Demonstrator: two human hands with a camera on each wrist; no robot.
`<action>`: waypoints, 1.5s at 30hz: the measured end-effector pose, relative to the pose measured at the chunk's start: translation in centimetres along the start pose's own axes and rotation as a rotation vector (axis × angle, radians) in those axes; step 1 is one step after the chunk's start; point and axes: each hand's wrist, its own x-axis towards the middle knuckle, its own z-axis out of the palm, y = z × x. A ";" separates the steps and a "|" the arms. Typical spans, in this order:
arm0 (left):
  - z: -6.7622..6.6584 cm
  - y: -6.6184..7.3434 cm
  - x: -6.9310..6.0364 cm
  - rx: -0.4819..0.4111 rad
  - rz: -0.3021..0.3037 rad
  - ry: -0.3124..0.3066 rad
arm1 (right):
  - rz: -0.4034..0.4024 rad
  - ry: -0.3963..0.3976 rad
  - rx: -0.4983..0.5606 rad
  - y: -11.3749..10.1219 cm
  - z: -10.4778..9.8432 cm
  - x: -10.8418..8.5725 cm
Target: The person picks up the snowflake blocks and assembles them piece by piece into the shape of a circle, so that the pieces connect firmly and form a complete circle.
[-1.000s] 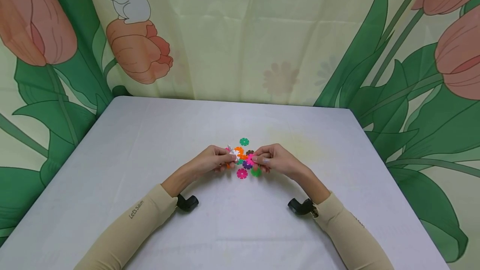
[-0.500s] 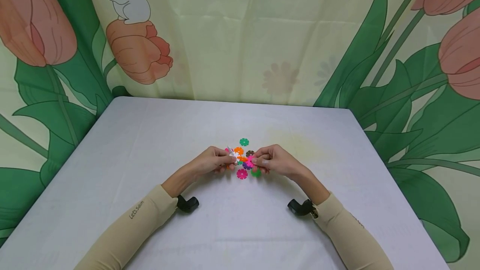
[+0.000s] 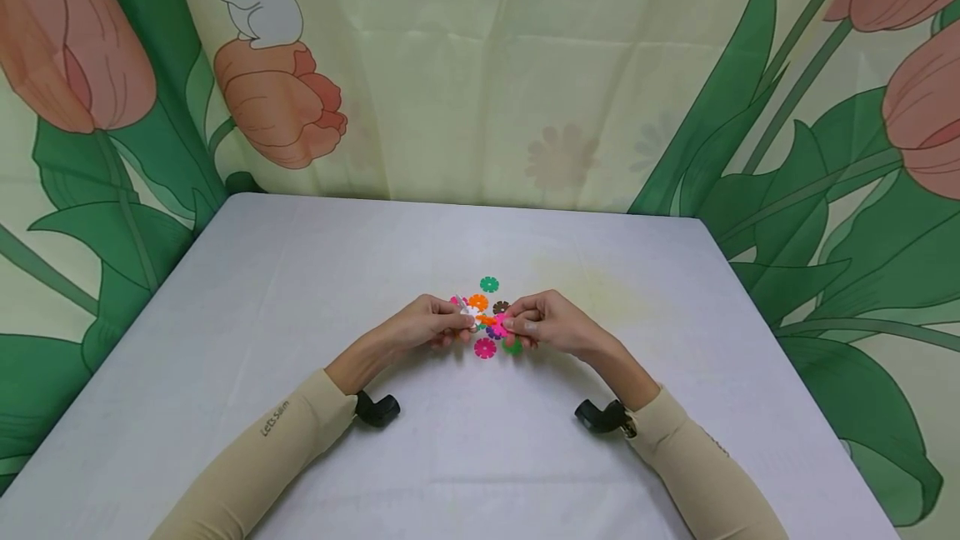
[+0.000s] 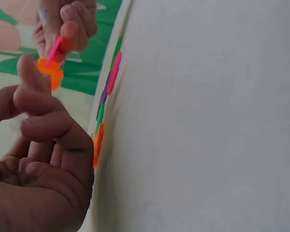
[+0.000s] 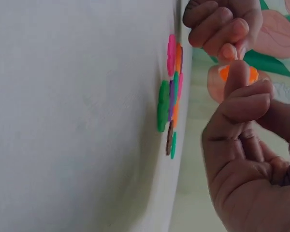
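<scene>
My left hand [image 3: 431,323] pinches a white notched plastic disc [image 3: 471,315] between thumb and fingers. Facing it, my right hand [image 3: 547,319] pinches a pink notched disc [image 3: 499,325]. An orange notched disc [image 3: 487,320] sits between the two, and in the left wrist view the pink disc [image 4: 54,50] meets this orange disc [image 4: 52,73] at an angle. Whether the white disc is slotted into the orange one cannot be made out; fingers cover much of the join. Both hands hover just above the loose discs on the table.
Loose notched discs lie under and around the hands: a teal one [image 3: 489,284], an orange one [image 3: 478,302], a brown one [image 3: 501,307], a pink one [image 3: 485,348] and a green one [image 3: 513,346]. The white-covered table [image 3: 480,440] ends at a printed curtain [image 3: 480,107].
Both hands stay nearly in place. The held pink and orange discs have dropped slightly, and the orange one now appears flatter between the hands.
</scene>
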 end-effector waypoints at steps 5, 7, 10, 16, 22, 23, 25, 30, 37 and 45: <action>0.0 -0.1 0.1 -0.020 -0.001 -0.002 | -0.002 0.010 -0.002 0.1 0.2 0.1; 0.0 0.0 0.1 -0.023 -0.008 0.003 | 0.003 0.013 0.004 0.1 0.3 0.1; -0.1 0.0 0.1 -0.023 -0.015 0.010 | 0.010 0.021 0.014 0.0 0.4 0.1; -0.1 0.3 0.0 -0.029 -0.016 0.046 | 0.035 0.041 0.026 -0.3 0.5 0.1; 0.0 0.3 0.0 -0.047 -0.009 0.065 | -0.008 -0.009 0.002 -0.2 0.6 -0.1; 0.0 0.3 -0.1 -0.049 -0.005 0.064 | -0.015 -0.021 -0.007 -0.1 0.6 -0.1; 0.0 0.4 -0.2 -0.051 0.000 0.065 | -0.026 -0.047 -0.028 0.0 0.7 -0.1; 0.0 0.4 -0.3 -0.031 0.009 0.071 | -0.035 -0.085 -0.050 0.1 0.8 -0.1; 0.2 0.3 -0.2 0.006 0.003 0.009 | -0.030 -0.059 -0.014 0.1 0.9 0.0; 0.9 0.5 -0.4 0.068 0.035 -0.111 | -0.035 -0.065 0.030 0.1 1.1 0.1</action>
